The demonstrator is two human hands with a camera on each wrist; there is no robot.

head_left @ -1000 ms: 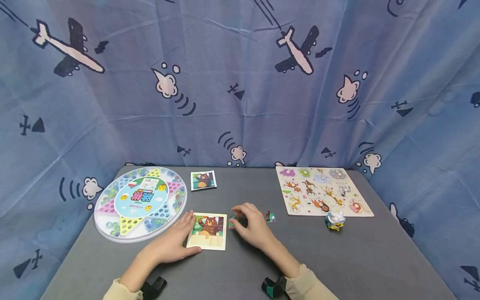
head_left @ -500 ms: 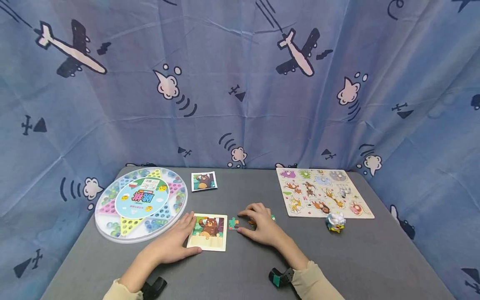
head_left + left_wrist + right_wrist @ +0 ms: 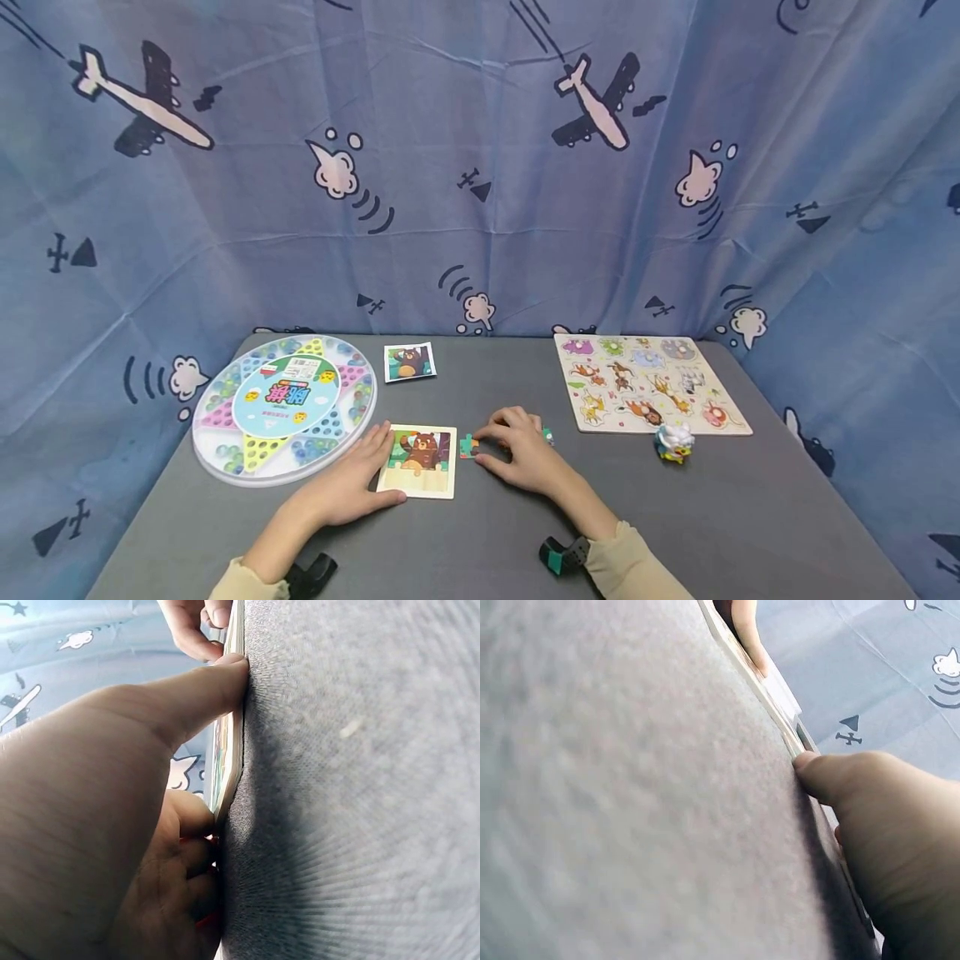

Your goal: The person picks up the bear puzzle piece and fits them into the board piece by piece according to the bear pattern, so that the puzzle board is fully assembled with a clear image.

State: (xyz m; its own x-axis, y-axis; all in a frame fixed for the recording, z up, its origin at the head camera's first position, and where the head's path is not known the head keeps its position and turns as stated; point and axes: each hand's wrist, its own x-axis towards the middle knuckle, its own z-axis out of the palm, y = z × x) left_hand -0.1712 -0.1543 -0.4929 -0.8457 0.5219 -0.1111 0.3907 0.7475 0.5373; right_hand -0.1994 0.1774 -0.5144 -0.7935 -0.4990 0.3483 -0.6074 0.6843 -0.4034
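A small wooden tray puzzle [image 3: 437, 487] with a partly filled bear picture lies on the table, bare wood showing along its near side. My left hand [image 3: 341, 492] rests at its left side, fingers extended along the edge and thumb at the near corner. In the left wrist view, the left thumb [image 3: 214, 686] lies against the tray's edge. Just right of the tray, my right hand [image 3: 525, 454] holds a green and orange puzzle piece [image 3: 467, 447] between curved fingers and thumb. Part of that piece is hidden by the fingertips. Another piece [image 3: 548, 436] shows behind the hand.
At the left lies a round Chinese checkers board [image 3: 251, 475]. A bear picture card [image 3: 409, 362] is at the back. Far right are an animal peg puzzle board [image 3: 600, 417] and a small white-topped toy figure [image 3: 673, 442]. A blue printed curtain [image 3: 480, 167] hangs behind the grey table [image 3: 450, 550].
My right hand has shifted right from beside the tray, uncovering the green and orange puzzle piece, and its fingertips have drawn closer around that piece. My left hand has stayed at the tray.
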